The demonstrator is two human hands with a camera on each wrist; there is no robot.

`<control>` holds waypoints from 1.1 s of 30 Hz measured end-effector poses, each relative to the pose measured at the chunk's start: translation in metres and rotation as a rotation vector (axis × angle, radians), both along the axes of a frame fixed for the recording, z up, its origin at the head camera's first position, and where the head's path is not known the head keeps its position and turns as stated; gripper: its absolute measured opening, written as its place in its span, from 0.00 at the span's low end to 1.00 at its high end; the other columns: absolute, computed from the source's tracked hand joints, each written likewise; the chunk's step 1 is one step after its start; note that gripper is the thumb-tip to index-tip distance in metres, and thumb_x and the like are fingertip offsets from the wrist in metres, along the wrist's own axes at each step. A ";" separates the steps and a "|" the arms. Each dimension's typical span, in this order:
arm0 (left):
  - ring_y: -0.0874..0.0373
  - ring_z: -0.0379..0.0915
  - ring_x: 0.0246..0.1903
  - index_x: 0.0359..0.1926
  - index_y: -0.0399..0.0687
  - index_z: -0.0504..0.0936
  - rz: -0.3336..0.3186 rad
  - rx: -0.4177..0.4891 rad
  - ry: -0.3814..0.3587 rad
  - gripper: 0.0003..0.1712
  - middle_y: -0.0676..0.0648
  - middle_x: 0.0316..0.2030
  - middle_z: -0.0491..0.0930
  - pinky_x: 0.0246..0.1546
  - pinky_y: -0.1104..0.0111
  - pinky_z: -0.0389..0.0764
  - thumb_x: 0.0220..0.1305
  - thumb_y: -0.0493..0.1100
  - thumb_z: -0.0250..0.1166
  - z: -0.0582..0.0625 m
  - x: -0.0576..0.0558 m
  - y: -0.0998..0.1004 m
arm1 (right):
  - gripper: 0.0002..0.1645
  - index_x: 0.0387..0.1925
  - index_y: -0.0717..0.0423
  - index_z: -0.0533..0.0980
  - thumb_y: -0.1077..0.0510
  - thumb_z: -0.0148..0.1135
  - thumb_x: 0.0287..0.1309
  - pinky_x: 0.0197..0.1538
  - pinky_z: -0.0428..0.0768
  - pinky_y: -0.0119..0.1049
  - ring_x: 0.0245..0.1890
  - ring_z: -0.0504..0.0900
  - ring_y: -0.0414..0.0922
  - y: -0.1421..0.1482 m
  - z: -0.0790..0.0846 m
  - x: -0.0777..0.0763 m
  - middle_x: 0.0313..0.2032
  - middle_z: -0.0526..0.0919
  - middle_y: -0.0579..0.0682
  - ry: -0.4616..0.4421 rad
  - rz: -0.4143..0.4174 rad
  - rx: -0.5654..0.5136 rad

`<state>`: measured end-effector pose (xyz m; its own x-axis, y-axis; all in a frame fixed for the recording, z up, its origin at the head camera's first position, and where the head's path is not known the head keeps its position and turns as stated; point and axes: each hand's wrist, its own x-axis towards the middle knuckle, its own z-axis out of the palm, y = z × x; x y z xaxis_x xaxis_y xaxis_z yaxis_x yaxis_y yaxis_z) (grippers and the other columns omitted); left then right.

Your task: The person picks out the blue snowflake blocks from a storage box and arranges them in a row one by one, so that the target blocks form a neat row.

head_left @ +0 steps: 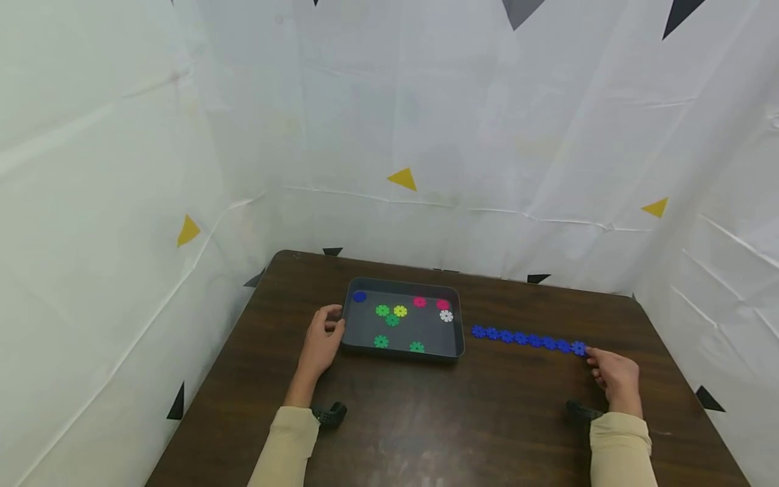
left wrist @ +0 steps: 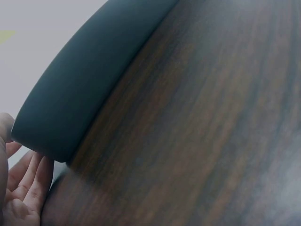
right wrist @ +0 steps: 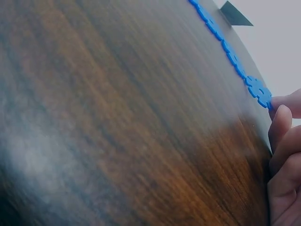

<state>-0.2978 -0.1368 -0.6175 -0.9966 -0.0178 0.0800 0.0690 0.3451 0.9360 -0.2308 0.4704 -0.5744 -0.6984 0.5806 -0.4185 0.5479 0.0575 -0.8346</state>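
Observation:
At the right end of a row of blue flower-shaped linking discs (head_left: 533, 341), my right hand (head_left: 616, 375) pinches the last blue disc (right wrist: 258, 90) between thumb and fingertip. The linked discs run left from it in a nearly straight line over the table. My left hand (head_left: 324, 339) rests at the left side of a dark grey tray (head_left: 402, 352), its fingertips right at the rim and the fingers loosely bent. In the left wrist view the fingers (left wrist: 35, 183) show beside the tray's corner. Part of the left hand is cut off there.
Inside the tray lie loose discs: several green ones (head_left: 381, 341), a yellow disc (head_left: 399, 311), two pink discs (head_left: 420, 302), a white disc (head_left: 446, 316) and a blue disc (head_left: 360, 296). White sheeting (head_left: 341, 135) surrounds the brown wooden table (head_left: 456, 419).

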 end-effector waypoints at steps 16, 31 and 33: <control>0.46 0.80 0.60 0.72 0.52 0.74 -0.006 0.007 0.006 0.23 0.42 0.64 0.80 0.62 0.44 0.83 0.82 0.45 0.61 0.003 0.002 0.000 | 0.22 0.20 0.45 0.85 0.51 0.66 0.74 0.26 0.77 0.32 0.20 0.76 0.35 -0.002 0.001 0.001 0.18 0.82 0.34 0.013 0.005 0.026; 0.47 0.79 0.63 0.73 0.49 0.76 -0.018 0.006 -0.005 0.23 0.43 0.65 0.79 0.64 0.45 0.81 0.82 0.45 0.61 -0.002 0.002 0.000 | 0.23 0.21 0.44 0.83 0.50 0.60 0.76 0.26 0.78 0.31 0.19 0.77 0.35 -0.006 -0.001 0.005 0.18 0.83 0.34 0.069 -0.038 -0.016; 0.47 0.78 0.63 0.73 0.49 0.76 -0.027 0.015 0.002 0.24 0.43 0.65 0.78 0.64 0.45 0.81 0.82 0.45 0.60 -0.003 0.000 -0.001 | 0.23 0.21 0.43 0.83 0.50 0.58 0.77 0.25 0.78 0.31 0.19 0.77 0.35 -0.008 0.002 0.004 0.18 0.83 0.34 0.076 -0.030 -0.024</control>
<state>-0.2981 -0.1378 -0.6207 -0.9966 0.0077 0.0822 0.0801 0.3288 0.9410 -0.2272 0.4624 -0.5727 -0.7110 0.5924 -0.3788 0.4841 0.0216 -0.8748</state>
